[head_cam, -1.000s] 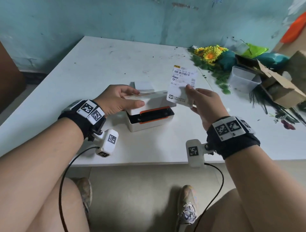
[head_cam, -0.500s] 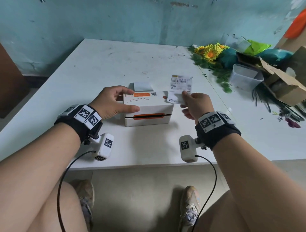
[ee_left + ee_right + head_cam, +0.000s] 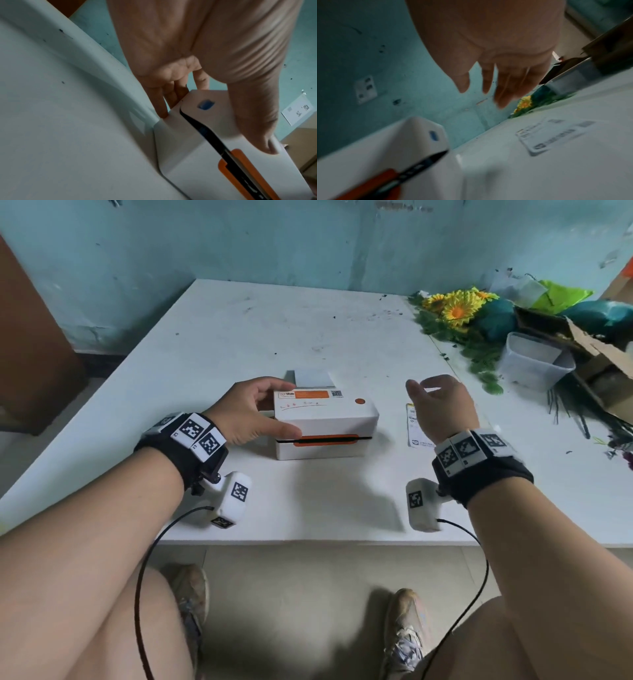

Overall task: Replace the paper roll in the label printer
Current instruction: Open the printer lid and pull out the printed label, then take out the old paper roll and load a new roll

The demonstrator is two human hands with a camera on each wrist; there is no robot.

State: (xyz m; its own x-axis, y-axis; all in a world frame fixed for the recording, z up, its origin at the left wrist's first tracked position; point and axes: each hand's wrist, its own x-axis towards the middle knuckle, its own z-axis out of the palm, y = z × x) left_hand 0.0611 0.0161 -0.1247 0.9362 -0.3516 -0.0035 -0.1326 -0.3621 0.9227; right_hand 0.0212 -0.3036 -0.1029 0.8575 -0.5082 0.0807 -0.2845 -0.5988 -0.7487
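The white label printer (image 3: 325, 422) with orange trim stands mid-table, its lid down. My left hand (image 3: 267, 409) grips its left end, with the thumb (image 3: 254, 121) on the lid's front edge and the fingers curled round the back. A strip of white paper (image 3: 313, 378) shows behind the printer. A printed label (image 3: 415, 428) lies flat on the table to the right of the printer, also in the right wrist view as the label (image 3: 553, 135). My right hand (image 3: 431, 395) hovers just above it with relaxed fingers (image 3: 488, 83), holding nothing.
Artificial sunflowers (image 3: 455, 306), a clear plastic tub (image 3: 534, 364) and an open cardboard box (image 3: 599, 347) crowd the table's right side. The table's front edge (image 3: 308, 539) runs just beyond my wrists. A teal wall stands behind.
The printer lid, open a second ago, has come down under my left hand. My right hand lowered the printed label onto the table right of the printer and let go.
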